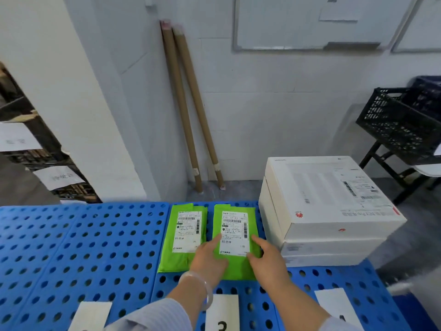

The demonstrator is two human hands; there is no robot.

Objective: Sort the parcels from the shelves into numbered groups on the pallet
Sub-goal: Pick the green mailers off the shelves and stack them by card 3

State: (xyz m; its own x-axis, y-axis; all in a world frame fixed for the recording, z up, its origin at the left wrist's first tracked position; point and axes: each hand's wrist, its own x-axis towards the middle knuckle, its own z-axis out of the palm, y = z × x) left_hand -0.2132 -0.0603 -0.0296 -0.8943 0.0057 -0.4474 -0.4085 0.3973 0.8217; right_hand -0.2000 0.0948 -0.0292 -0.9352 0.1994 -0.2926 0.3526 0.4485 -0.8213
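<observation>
Two green mailer parcels with white labels lie side by side on the blue perforated pallet (95, 247). The left parcel (186, 232) lies flat by itself. On the right parcel (235, 232) rest both my hands: my left hand (208, 258) touches its left edge with straight fingers, and my right hand (267, 259) touches its right edge, fingers extended. A white paper marked 3 (222, 314) lies on the pallet just in front of these parcels. Another numbered paper (334, 306) lies to the right, and a third paper (91, 315) to the left.
A stack of white boxes (329, 211) stands on the pallet's far right. Two cardboard tubes (188, 111) lean on the wall behind. A black crate (401, 125) sits on a stand at right; labelled shelves (47, 168) are at left.
</observation>
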